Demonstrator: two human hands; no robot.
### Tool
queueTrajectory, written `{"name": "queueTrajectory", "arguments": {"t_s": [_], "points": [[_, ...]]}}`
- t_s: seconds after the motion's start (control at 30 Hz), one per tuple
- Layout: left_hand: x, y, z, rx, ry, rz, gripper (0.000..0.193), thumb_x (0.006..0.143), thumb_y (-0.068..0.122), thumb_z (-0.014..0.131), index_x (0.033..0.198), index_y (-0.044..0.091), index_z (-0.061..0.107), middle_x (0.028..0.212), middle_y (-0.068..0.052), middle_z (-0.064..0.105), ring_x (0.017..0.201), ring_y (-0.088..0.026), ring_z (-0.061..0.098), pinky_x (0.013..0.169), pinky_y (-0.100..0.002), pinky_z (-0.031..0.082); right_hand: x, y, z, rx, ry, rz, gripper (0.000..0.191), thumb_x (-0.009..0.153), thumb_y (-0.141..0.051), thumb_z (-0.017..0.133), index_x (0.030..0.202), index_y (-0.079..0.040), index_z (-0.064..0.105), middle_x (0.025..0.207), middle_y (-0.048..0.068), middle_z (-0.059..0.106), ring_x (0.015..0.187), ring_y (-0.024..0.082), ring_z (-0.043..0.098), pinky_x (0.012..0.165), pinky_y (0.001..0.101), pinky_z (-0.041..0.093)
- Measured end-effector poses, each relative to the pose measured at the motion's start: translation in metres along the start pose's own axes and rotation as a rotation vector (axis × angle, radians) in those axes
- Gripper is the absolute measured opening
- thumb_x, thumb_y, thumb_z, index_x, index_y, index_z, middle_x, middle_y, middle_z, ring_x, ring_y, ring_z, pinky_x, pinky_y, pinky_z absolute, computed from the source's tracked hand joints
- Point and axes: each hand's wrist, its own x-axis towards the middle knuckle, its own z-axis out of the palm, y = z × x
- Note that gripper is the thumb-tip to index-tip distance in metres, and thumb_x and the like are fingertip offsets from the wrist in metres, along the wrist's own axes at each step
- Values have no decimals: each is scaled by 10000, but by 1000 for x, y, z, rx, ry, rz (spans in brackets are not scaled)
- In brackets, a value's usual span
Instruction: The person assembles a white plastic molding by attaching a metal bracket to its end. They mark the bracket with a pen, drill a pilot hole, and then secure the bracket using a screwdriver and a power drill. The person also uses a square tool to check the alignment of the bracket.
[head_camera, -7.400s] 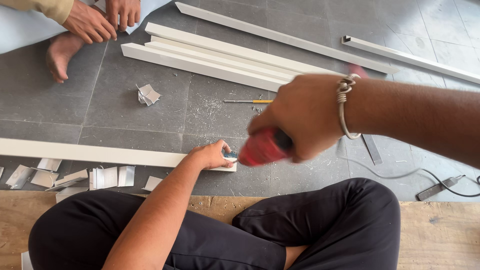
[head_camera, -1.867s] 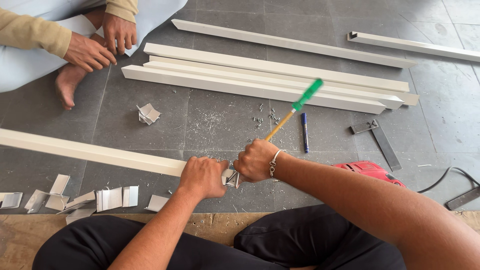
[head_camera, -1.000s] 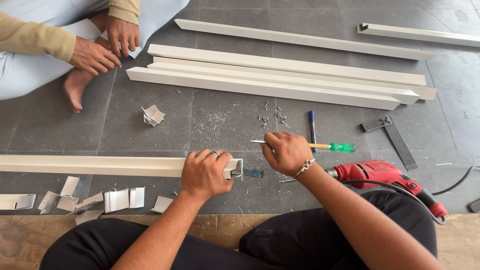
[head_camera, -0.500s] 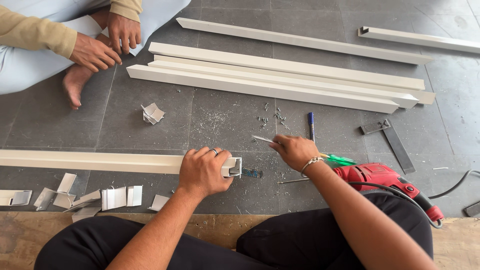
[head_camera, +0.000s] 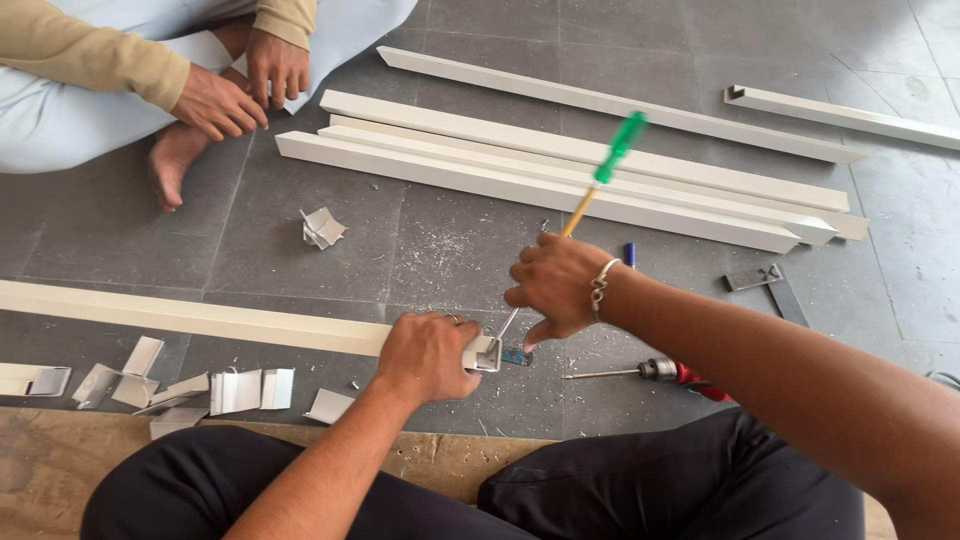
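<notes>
Head view: we take the long white channel lying across the grey floor as our landmark. It is an open-ended trough, and the metal tip of the screwdriver reaches down to its near end; we cannot tell whether the tip sits inside the opening or just against the edge. Our left hand is clenched over that end, pressing it to the floor. Our right hand, a bracelet at the wrist, grasps the screwdriver shaft just right of the channel end, with the green handle tilted up and away and blurred.

Below the channel, near a plywood edge, lie small bent white offcuts; another crumpled offcut lies above the channel. Further above it, a stack of white strips runs slantwise, with two single strips beyond. Right of the channel end, a drill lies mostly hidden behind our right forearm, only its bit and chuck showing. A blue pen is half covered by the right hand, and a metal square lies further right.

Above the channel's left part sits another person, cut off by the frame, hands together near a bare foot.
</notes>
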Motion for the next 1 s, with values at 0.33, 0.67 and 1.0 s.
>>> {"name": "queueTrajectory", "arguments": {"t_s": [0.33,0.67,1.0], "points": [[4,-3,-9,32,-92,-78,381,721,374,764,1060,203,727,800,-26,721,777,-205,703,720,-418,542,23,-4,-15,-97,109,-44,885,737,-977,420,765,-152,739,732,-2,637,777,186,568,762,373,435],[1,-1,-1,-2,-118,-89,333,697,315,787,1003,190,750,744,-34,724,733,-185,706,697,-380,561,30,-16,22,-55,146,9,931,714,-996,410,532,-105,611,542,-4,608,565,204,636,547,375,444],[4,-3,2,-23,-68,-90,320,689,305,795,988,193,765,776,-22,739,766,-188,716,741,-397,564,27,-15,28,-16,159,38,903,704,-985,429,544,-114,603,535,-3,603,565,209,635,566,385,473]]}}
